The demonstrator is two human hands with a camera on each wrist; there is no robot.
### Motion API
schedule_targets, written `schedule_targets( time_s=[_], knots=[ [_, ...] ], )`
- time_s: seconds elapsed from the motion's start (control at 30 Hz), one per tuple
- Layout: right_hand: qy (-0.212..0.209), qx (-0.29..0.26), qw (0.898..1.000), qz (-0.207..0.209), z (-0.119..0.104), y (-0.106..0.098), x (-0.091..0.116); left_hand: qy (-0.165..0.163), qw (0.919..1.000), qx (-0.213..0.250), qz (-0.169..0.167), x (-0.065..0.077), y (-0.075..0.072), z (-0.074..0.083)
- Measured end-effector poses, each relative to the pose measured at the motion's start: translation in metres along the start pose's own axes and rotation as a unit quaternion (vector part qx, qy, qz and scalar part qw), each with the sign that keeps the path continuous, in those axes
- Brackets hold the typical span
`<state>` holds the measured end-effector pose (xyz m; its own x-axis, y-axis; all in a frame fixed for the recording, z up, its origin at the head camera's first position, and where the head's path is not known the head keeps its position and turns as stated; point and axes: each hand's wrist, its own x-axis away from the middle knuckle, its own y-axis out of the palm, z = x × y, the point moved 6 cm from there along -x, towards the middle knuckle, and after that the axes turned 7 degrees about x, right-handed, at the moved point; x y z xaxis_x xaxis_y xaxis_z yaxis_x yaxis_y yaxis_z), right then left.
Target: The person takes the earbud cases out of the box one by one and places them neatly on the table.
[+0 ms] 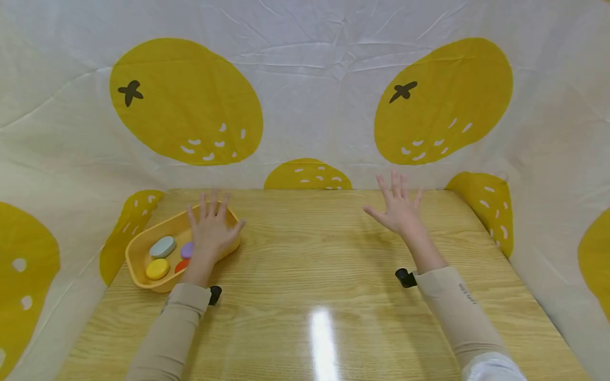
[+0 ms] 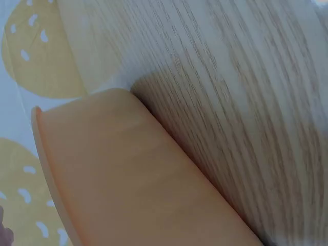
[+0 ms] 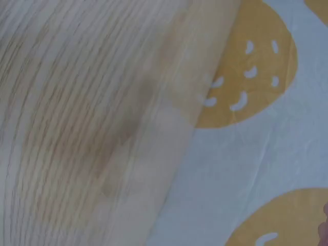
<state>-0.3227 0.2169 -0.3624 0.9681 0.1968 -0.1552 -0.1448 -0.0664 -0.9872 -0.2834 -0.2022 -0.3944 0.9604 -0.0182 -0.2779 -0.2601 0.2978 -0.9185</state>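
My left hand (image 1: 212,233) hangs over the right part of a yellow-orange basin (image 1: 138,248), fingers straight and spread, holding nothing. Inside the basin lie a pale grey-green oval piece (image 1: 163,247), a yellow round piece (image 1: 158,269), a purple piece (image 1: 187,250) and a red piece (image 1: 181,265); my left hand and wrist partly cover the last two. Over the far right of the table, my right hand (image 1: 399,210) is held with its fingers fanned out and nothing in it. The left wrist view shows the basin's outer wall (image 2: 138,174) up close.
A wood-grain table (image 1: 305,254) spreads under both hands. White cloth (image 1: 314,106) printed with yellow fruit shapes rises behind the table and along both sides. Black wrist mounts (image 1: 405,278) stick out inward from both sleeves.
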Motion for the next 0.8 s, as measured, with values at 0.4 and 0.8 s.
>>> schedule_targets(
  time_s=[0.4, 0.8],
  knots=[
    [-0.062, -0.104, 0.979, 0.163, -0.087, 0.017, -0.020, -0.079, 0.9870, 0.043, 0.133, 0.032, -0.053, -0.055],
    [-0.146, -0.069, 0.981, 0.110, -0.225, 0.051, -0.046, -0.177, 0.9756, 0.089, 0.095, 0.076, -0.070, -0.127]
  ],
)
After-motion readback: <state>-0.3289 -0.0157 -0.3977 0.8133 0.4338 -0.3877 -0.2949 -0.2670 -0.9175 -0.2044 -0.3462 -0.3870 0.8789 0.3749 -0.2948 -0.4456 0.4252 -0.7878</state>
